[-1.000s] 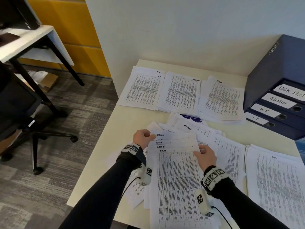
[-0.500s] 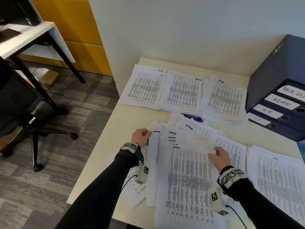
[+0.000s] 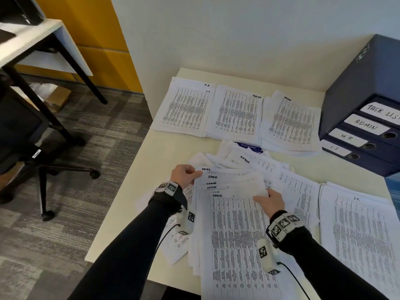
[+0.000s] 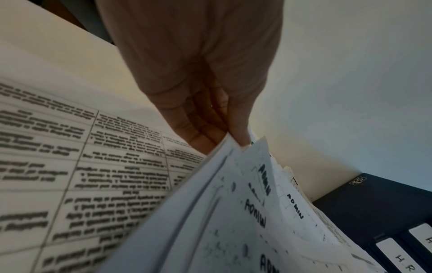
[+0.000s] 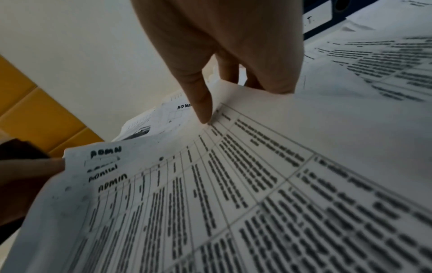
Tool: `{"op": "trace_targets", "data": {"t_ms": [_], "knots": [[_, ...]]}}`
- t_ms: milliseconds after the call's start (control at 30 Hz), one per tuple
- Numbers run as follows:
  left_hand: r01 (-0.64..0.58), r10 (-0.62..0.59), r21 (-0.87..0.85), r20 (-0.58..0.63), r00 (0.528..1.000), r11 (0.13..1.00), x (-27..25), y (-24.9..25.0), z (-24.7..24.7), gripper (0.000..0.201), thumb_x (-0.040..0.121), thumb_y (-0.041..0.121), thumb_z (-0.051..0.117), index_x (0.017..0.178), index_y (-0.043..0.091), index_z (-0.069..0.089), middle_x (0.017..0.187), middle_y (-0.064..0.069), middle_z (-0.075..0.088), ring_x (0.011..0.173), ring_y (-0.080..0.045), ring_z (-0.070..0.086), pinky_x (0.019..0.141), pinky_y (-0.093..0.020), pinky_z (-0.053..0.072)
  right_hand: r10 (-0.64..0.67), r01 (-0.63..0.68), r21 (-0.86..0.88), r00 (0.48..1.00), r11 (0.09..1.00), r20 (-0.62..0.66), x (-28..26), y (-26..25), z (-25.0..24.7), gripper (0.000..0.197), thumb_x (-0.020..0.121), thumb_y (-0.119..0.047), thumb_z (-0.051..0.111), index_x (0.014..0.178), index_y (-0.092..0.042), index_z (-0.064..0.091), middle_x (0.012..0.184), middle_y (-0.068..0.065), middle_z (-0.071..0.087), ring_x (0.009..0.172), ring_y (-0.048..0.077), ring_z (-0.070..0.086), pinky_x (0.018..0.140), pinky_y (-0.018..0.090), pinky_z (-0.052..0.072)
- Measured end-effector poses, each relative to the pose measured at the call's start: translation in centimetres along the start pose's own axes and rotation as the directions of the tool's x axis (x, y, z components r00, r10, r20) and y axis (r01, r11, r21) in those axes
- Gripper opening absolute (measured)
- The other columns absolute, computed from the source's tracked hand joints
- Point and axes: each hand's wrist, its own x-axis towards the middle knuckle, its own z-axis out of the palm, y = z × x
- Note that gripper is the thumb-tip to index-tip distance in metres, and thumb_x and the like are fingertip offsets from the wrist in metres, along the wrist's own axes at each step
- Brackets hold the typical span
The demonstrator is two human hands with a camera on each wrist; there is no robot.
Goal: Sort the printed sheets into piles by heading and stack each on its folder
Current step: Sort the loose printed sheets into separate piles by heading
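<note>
White printed sheets headed ADMIN (image 3: 229, 224), fanned and overlapping, are held above the cream table (image 3: 173, 148) at its near edge. The upper left corner of the fan is pinched between thumb and fingers of the left hand (image 3: 184, 176). The right edge is gripped by the right hand (image 3: 270, 201), thumb laid on top, fingers curled beneath. Unsorted sheets (image 3: 287, 180) are spread underneath and behind. Three piles are ranged along the far side: the HR pile (image 3: 186, 109), the Task List pile (image 3: 237, 114), the ADMIN pile (image 3: 291, 122). Another pile (image 3: 359, 230) lies at right. Navy folders (image 3: 368, 131), labelled TASK LIST, ADMIN, HR, IT, are stacked at the far right corner.
</note>
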Motion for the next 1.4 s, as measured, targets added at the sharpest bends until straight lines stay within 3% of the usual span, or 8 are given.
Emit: {"op": "trace_targets", "data": {"t_ms": [167, 567, 667, 767, 933, 1100, 1333, 1400], "knots": [[-0.004, 0.002, -0.026, -0.062, 0.998, 1.000, -0.3, -0.2, 0.4, 0.039, 0.078, 0.020, 0.077, 0.056, 0.017, 0.045, 0.052, 0.005, 0.045, 0.048, -0.012, 0.045, 0.057, -0.024, 0.042, -0.068, 0.062, -0.063, 0.993, 0.996, -0.096, -1.3, -0.5, 0.0, 0.027, 0.085, -0.014, 0.061, 0.111, -0.006, 0.062, 0.101, 0.011, 0.065, 0.084, 0.023, 0.054, 0.078, 0.030, 0.044], [-0.009, 0.008, -0.008, -0.160, 0.987, 1.000, -0.3, 0.0, -0.2, 0.044, 0.087, 0.030, 0.065, 0.058, 0.019, 0.035, 0.057, 0.003, 0.035, 0.063, -0.020, 0.038, 0.060, -0.028, 0.032, -0.056, 0.061, -0.067, 0.996, 0.996, 0.064, 0.1, 1.0, -4.0, 0.062, 0.091, -0.017, 0.061, 0.143, -0.001, 0.032, 0.147, 0.016, 0.037, 0.132, 0.033, 0.039, 0.108, 0.038, 0.031], [0.036, -0.022, 0.079, -0.169, 0.985, 0.996, -1.4, 0.9, -0.1, 0.003, 0.091, 0.017, 0.057, 0.092, 0.014, 0.056, 0.079, -0.002, 0.049, 0.078, -0.026, 0.049, 0.067, -0.028, 0.038, -0.038, 0.044, -0.073, 0.996, 0.996, 0.081, 0.2, 1.5, -3.7, 0.062, 0.090, -0.019, 0.062, 0.143, -0.002, 0.035, 0.146, 0.015, 0.039, 0.132, 0.032, 0.039, 0.108, 0.039, 0.032], [-0.057, 0.073, 0.115, -0.135, 0.988, 0.992, -2.0, 0.8, 0.3, 0.051, 0.085, -0.005, 0.046, 0.129, 0.020, 0.040, 0.110, -0.007, 0.047, 0.093, -0.020, 0.050, 0.080, -0.031, 0.044, -0.048, 0.045, 0.032, 0.995, 0.998, 0.090, 0.7, 2.3, -3.1, 0.057, 0.087, -0.021, 0.064, 0.138, -0.005, 0.044, 0.137, 0.010, 0.050, 0.125, 0.030, 0.047, 0.108, 0.045, 0.036], [-0.070, 0.074, 0.067, -0.061, 0.995, 0.995, -2.8, 0.6, 0.7, 0.019, 0.098, 0.016, 0.043, 0.102, 0.012, 0.061, 0.113, -0.005, 0.050, 0.093, -0.017, 0.048, 0.081, -0.027, 0.038, 0.005, -0.030, 0.210, 0.993, 0.977, 0.119, -0.1, 1.2, -2.7, 0.070, 0.090, -0.015, 0.062, 0.147, -0.003, 0.023, 0.151, 0.013, 0.028, 0.140, 0.029, 0.028, 0.115, 0.044, 0.023], [0.102, -0.106, -0.150, -0.018, 0.994, 0.983, -2.6, 0.2, 0.7, 0.037, 0.095, 0.052, 0.042, 0.090, 0.017, 0.055, 0.086, 0.001, 0.052, 0.083, -0.020, 0.049, 0.072, -0.030, 0.037, 0.023, -0.067, 0.382, 0.993, 0.922, 0.118, -0.3, 0.7, -2.5, 0.069, 0.091, -0.008, 0.059, 0.147, -0.001, 0.020, 0.150, 0.013, 0.030, 0.138, 0.030, 0.030, 0.112, 0.040, 0.023], [-0.003, 0.003, -0.095, 0.000, 1.000, 0.995, -2.6, -0.5, 0.7, 0.051, 0.086, 0.041, 0.063, 0.090, -0.010, 0.059, 0.115, -0.032, 0.054, 0.110, -0.045, 0.049, 0.098, -0.047, 0.039, -0.005, -0.037, 0.303, 0.990, 0.952, 0.139, 1.4, 1.3, -1.2, 0.055, 0.083, -0.011, 0.068, 0.134, -0.004, 0.048, 0.132, 0.014, 0.054, 0.121, 0.031, 0.051, 0.107, 0.049, 0.036], [0.003, -0.003, -0.082, -0.002, 1.000, 0.997, -2.6, -0.5, 0.6, 0.037, 0.089, 0.031, 0.064, 0.078, -0.005, 0.062, 0.092, -0.024, 0.064, 0.091, -0.038, 0.058, 0.085, -0.041, 0.043, -0.032, 0.012, 0.231, 0.996, 0.973, 0.087, 1.0, 1.0, -0.9, 0.043, 0.082, -0.007, 0.068, 0.123, -0.003, 0.055, 0.120, 0.016, 0.060, 0.111, 0.032, 0.057, 0.102, 0.049, 0.042]]}}
